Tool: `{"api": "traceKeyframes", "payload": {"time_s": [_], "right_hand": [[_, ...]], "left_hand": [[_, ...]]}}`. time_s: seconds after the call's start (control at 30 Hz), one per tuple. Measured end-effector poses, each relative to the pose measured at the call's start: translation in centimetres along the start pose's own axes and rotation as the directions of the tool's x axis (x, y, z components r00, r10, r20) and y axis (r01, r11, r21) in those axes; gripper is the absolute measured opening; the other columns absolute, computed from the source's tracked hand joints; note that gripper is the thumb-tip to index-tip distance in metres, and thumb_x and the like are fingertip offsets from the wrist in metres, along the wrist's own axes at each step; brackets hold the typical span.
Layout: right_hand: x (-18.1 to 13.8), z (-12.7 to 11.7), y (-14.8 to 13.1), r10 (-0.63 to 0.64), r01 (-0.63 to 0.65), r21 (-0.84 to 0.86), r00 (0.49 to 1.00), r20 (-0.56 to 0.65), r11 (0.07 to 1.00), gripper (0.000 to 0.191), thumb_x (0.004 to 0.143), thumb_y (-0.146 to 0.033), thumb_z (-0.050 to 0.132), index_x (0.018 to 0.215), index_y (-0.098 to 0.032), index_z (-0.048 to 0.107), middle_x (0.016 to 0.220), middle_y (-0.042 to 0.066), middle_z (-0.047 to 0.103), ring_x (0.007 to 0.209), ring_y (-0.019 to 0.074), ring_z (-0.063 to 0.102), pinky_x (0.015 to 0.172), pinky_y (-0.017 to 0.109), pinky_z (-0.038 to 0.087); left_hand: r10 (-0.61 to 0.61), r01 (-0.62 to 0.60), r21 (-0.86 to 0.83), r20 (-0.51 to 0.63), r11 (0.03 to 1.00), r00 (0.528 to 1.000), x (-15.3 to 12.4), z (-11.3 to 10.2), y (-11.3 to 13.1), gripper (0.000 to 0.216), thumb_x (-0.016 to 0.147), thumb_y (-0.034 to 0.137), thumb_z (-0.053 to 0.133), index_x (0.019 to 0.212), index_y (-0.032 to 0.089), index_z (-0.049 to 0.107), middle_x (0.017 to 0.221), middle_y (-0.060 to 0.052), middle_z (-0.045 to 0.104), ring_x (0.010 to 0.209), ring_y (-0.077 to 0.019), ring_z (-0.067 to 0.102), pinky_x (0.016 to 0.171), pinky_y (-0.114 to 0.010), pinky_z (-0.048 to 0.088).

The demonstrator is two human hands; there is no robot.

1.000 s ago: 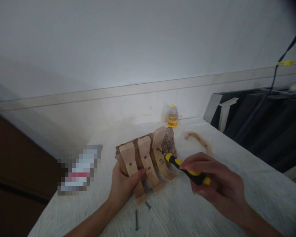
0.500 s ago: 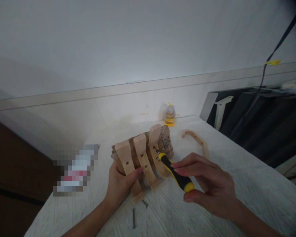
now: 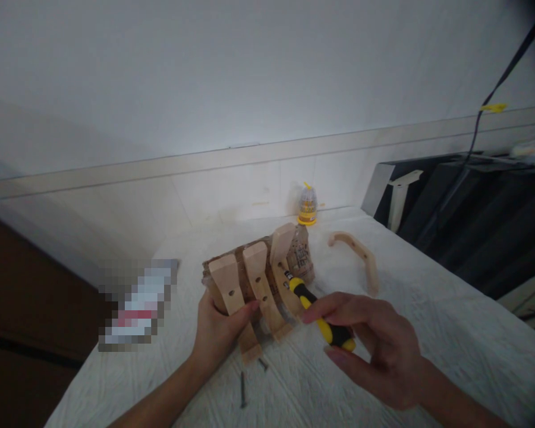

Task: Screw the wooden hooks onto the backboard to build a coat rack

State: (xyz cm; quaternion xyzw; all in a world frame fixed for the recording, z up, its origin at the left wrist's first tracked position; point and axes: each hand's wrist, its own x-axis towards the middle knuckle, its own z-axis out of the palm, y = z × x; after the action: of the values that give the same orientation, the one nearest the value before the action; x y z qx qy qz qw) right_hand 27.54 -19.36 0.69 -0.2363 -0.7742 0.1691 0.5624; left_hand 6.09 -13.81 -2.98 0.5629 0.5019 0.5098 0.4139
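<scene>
My left hand (image 3: 220, 330) grips a tape-wrapped brown cardboard block (image 3: 301, 249) from its left side, thumb lying over the front. Three curved wooden hooks with holes lie across the block: a left hook (image 3: 225, 276), a middle hook (image 3: 255, 258) and a right hook (image 3: 282, 242). Fingers and thumb of my right hand (image 3: 378, 342) are closed round the handle of a yellow and black screwdriver (image 3: 299, 291). Its shaft points into the upper hole of the right hook; the very tip is hidden.
A loose wooden hook (image 3: 361, 252) lies right of the block on the white-covered table (image 3: 432, 321). A longer screw (image 3: 243, 389) and a shorter screw (image 3: 263, 364) are in front. Behind stands a yellow-based bit container (image 3: 307, 208); a blurred-out item (image 3: 138, 306) is at left.
My right-hand fingers have shifted round the screwdriver handle, which has turned and tilted slightly. My left hand and the block stay almost where they were.
</scene>
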Motion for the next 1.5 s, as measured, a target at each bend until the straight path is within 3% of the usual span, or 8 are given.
{"api": "traceKeyframes", "payload": {"time_s": [0.17,0.37,0.57,0.8,0.97,1.1,1.3,1.5], "right_hand": [[0.6,-1.0,-0.2,0.022,-0.031,0.061,0.990,0.140,0.998,0.018,0.086,-0.024,0.056,0.102,-0.021,0.063,0.093,0.007,0.069,0.085,0.0140,0.066,0.071,0.023,0.054],[0.6,-0.9,0.0,0.040,-0.067,0.139,0.981,0.189,0.988,0.023,0.088,-0.027,0.054,0.108,-0.022,0.064,0.099,0.008,0.067,0.091,0.0155,0.064,0.077,0.026,0.053],[0.2,-0.5,0.4,0.151,-0.143,0.267,0.989,-0.009,0.953,0.030,0.080,-0.023,0.065,0.109,-0.031,0.065,0.101,0.005,0.068,0.077,0.0141,0.066,0.063,0.026,0.056],[0.3,-0.8,1.2,0.179,-0.087,0.291,0.935,-0.306,0.953,0.024,0.067,-0.021,0.078,0.087,-0.027,0.068,0.082,0.002,0.067,0.075,0.0139,0.065,0.053,0.021,0.054],[0.5,-0.9,0.9,0.135,-0.090,0.147,0.933,-0.333,0.985,0.024,0.073,-0.020,0.072,0.095,-0.027,0.066,0.081,0.001,0.065,0.072,0.0138,0.063,0.058,0.024,0.055],[0.5,-1.4,0.8,0.029,-0.084,-0.176,0.955,-0.294,0.981,0.029,0.077,-0.018,0.067,0.103,-0.029,0.065,0.080,0.001,0.065,0.069,0.0149,0.062,0.056,0.026,0.053],[0.4,-1.1,0.6,-0.100,-0.069,-0.603,0.965,-0.242,0.794,0.010,0.081,-0.032,0.062,0.084,-0.023,0.062,0.052,-0.003,0.061,0.039,0.0110,0.054,0.039,0.022,0.043],[0.6,-1.2,1.3,0.037,-0.219,-0.727,0.965,-0.258,0.650,0.039,0.089,-0.038,0.045,0.053,-0.021,0.044,0.036,-0.005,0.044,0.029,0.0075,0.041,0.035,0.021,0.031]], "left_hand": [[0.006,-0.006,-0.008,-0.019,1.000,1.000,-0.1,0.0,0.0,0.040,0.057,0.033,0.077,0.088,0.014,0.060,0.086,-0.007,0.073,0.074,-0.0223,0.070,0.063,-0.030,0.058],[0.002,-0.002,0.011,-0.033,1.000,0.999,-0.2,0.0,0.4,0.040,0.056,0.033,0.077,0.087,0.013,0.060,0.084,-0.008,0.073,0.073,-0.0221,0.070,0.062,-0.029,0.058],[0.003,-0.001,0.034,-0.042,0.999,0.999,-0.1,0.1,0.5,0.038,0.054,0.032,0.076,0.084,0.014,0.061,0.081,-0.007,0.073,0.070,-0.0218,0.070,0.060,-0.029,0.058],[0.008,-0.008,0.030,-0.016,1.000,1.000,-0.2,-0.1,0.3,0.038,0.055,0.033,0.077,0.084,0.014,0.061,0.081,-0.007,0.073,0.069,-0.0210,0.069,0.060,-0.029,0.058],[0.005,-0.003,0.047,-0.049,0.999,0.999,-0.1,0.0,0.6,0.039,0.053,0.034,0.077,0.083,0.014,0.061,0.079,-0.007,0.073,0.069,-0.0219,0.069,0.059,-0.029,0.058],[-0.003,0.004,0.034,-0.033,0.999,0.999,-0.1,0.0,0.7,0.040,0.055,0.035,0.077,0.084,0.014,0.061,0.081,-0.008,0.073,0.070,-0.0221,0.070,0.061,-0.030,0.058],[-0.037,0.039,0.028,-0.082,0.999,0.996,-0.1,0.1,0.7,0.042,0.054,0.036,0.078,0.084,0.013,0.061,0.080,-0.007,0.073,0.068,-0.0223,0.070,0.059,-0.030,0.058],[-0.041,0.043,0.017,-0.077,0.999,0.996,-0.1,0.0,0.5,0.043,0.056,0.036,0.078,0.089,0.013,0.061,0.083,-0.008,0.073,0.071,-0.0224,0.070,0.059,-0.028,0.058]]}}
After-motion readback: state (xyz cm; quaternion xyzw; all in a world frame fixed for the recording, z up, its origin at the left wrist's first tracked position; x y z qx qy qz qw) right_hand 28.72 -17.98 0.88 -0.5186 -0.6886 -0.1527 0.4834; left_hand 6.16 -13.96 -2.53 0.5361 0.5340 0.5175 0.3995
